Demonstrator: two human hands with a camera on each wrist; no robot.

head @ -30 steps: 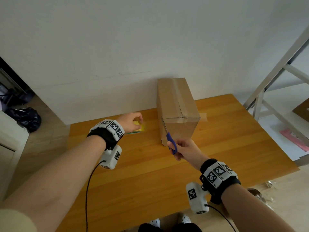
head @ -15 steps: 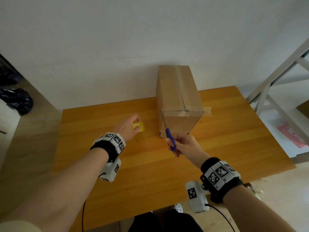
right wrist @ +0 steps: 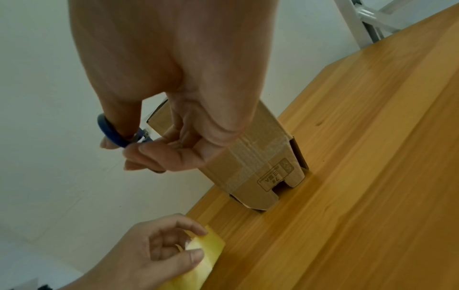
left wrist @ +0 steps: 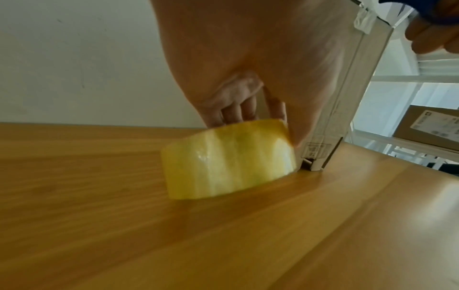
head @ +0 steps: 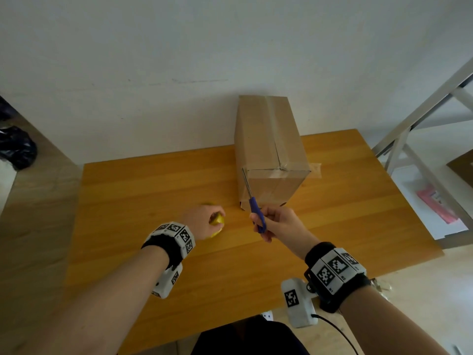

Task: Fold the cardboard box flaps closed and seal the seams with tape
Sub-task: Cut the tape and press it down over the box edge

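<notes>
A tall cardboard box (head: pixel 268 149) stands on the wooden table (head: pixel 153 180) against the wall, its flaps folded shut and clear tape along its seams. A loose tape end (head: pixel 315 170) sticks out past its right edge. My left hand (head: pixel 204 220) grips a yellowish tape roll (left wrist: pixel 228 159) just above the table, left of the box. My right hand (head: pixel 276 222) holds blue-handled scissors (head: pixel 257 213), blades pointing up along the box's near left corner. In the right wrist view the box (right wrist: pixel 258 162) shows cut-outs at its base, and the roll (right wrist: pixel 206 253) lies below it.
A white wall runs behind the table. A white metal shelf frame (head: pixel 409 129) stands to the right, with a pink item (head: pixel 437 203) on the floor. A dark bag (head: pixel 15 149) lies at the far left. Bare tabletop stretches in front of the box.
My left hand has drawn the tape roll back toward me and down to the table. The scissors stay by the box's corner. The head view has tilted downward.
</notes>
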